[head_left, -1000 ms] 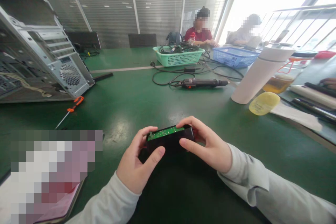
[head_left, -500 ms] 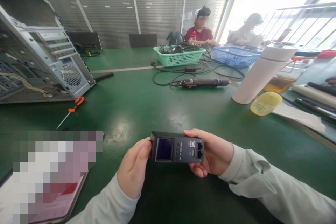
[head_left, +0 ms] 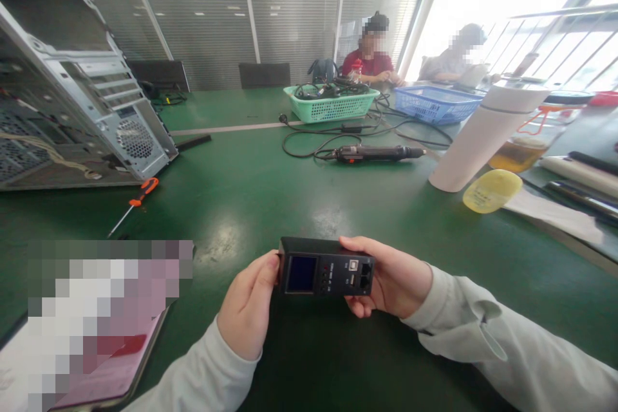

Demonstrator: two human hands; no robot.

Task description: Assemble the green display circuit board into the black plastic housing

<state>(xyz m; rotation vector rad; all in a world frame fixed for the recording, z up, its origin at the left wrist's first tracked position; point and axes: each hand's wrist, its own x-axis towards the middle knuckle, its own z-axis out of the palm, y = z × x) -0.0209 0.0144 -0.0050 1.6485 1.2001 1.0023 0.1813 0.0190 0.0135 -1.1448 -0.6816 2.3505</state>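
Between my two hands is a small black electronic device [head_left: 313, 273] with a dark screen, a row of buttons, a square USB-type port and two jack sockets on the side facing me. My left hand [head_left: 250, 302] is closed on its left end, thumb along the edge. Around the right end wraps my right hand [head_left: 389, 280], thumb on top and fingers beneath. The device is held above the green table [head_left: 232, 206]; its back is hidden.
At left stand an open computer case [head_left: 140, 135], an orange-handled screwdriver [head_left: 140, 196] and a tablet-like screen [head_left: 106, 386]. Ahead lie a corded electric screwdriver [head_left: 376, 153], a green basket [head_left: 333, 108] of cables and a blue basket [head_left: 437, 106]. A pale tumbler [head_left: 477, 141] stands right. Two people sit beyond.
The device has tilted slightly, so more of its top face shows. Both hands keep their hold on it, and the view has shifted a little.
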